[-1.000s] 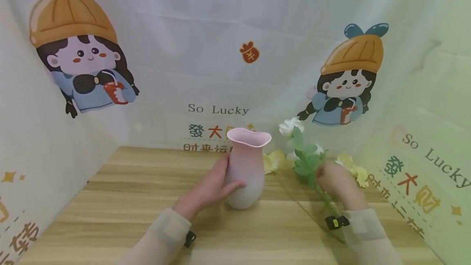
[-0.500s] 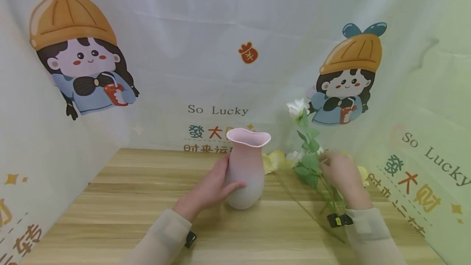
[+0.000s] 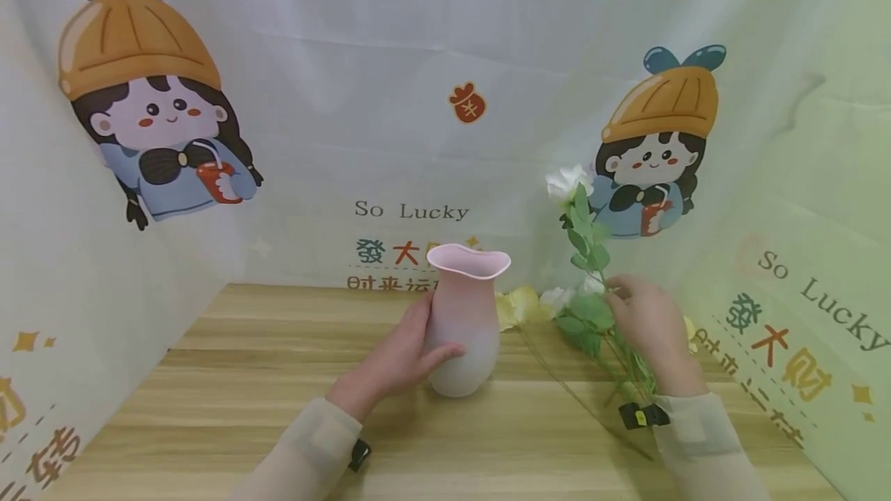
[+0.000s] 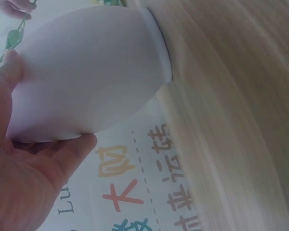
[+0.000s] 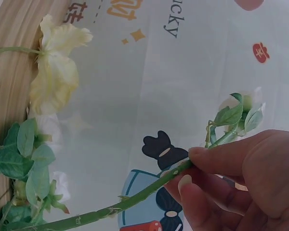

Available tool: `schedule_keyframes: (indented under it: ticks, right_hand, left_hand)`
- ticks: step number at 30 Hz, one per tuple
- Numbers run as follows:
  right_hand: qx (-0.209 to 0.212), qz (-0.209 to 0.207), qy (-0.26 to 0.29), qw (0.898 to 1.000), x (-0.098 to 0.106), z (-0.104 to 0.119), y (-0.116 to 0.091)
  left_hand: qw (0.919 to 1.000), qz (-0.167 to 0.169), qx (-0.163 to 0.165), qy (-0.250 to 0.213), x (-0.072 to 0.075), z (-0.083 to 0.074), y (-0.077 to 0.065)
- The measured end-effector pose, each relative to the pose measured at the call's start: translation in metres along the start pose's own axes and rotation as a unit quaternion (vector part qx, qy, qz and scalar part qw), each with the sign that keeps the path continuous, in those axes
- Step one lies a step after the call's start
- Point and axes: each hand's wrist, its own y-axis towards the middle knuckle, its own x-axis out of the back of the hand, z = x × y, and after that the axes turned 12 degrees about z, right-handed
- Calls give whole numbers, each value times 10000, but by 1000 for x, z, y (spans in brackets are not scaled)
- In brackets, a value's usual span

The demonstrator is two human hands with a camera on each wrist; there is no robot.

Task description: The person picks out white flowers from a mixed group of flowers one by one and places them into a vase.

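A pink-to-white vase (image 3: 465, 331) with a wavy rim stands upright on the wooden table. My left hand (image 3: 393, 354) grips its left side, thumb across the front; in the left wrist view the fingers (image 4: 70, 154) curve round the vase's body (image 4: 91, 72). To the right, my right hand (image 3: 647, 327) pinches the green stem of a white rose (image 3: 569, 184), raised above the table. The right wrist view shows thumb and fingers on that stem (image 5: 149, 190), the bloom (image 5: 245, 103) beyond the hand. The vase's inside is mostly hidden.
Other flowers lie on the table at the right: a yellow one (image 3: 518, 308), white ones (image 3: 557, 298) with green leaves, and another yellow one (image 3: 691, 333) partly behind my right hand. A printed cloth (image 3: 411, 138) walls the table (image 3: 264, 385) at the back and sides.
My right hand has lifted the white rose up from among the other flowers, its bloom rising against the cloth. My left hand and the vase have stayed in place.
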Motion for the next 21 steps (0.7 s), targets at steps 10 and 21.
schedule_keyframes:
  ticks: [10, 21]
  right_hand:
    - [137, -282, 163, 9994, 6, 3, 1]
    - [140, -419, 204, 9988, 8, 5, -2]
  left_hand:
    - [10000, -46, -54, -64, 2, -1, -1]
    - [9999, -93, -108, 52, 0, 0, -1]
